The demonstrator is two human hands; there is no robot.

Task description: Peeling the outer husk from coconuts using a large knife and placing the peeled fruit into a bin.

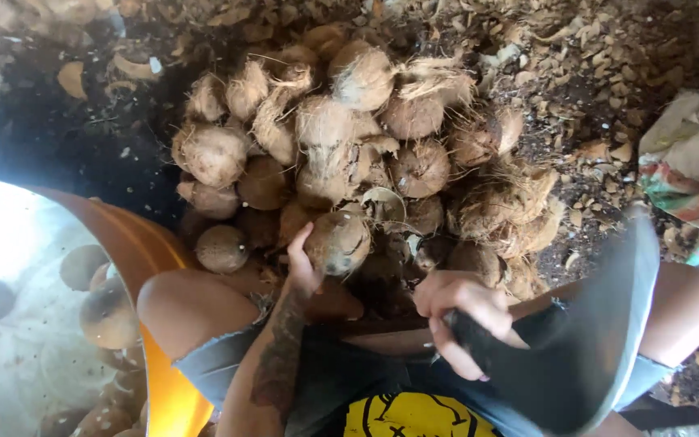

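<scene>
My left hand (302, 267) grips a brown husked coconut (340, 241) at the near edge of a heap of coconuts (325, 146), just above my knees. My right hand (459, 320) is closed around the dark handle of a large curved blade (600, 324), which sweeps right and up over my right thigh. The blade's flat side faces the camera. Both hands sit close together between my bare knees, the blade hand slightly nearer to me than the coconut.
An orange tub (143, 251) filled with water and floating peeled coconuts (107, 311) stands at my left. Broken shell pieces and husk fibre (576, 73) cover the dark ground. A crumpled sack (693, 170) lies at the right.
</scene>
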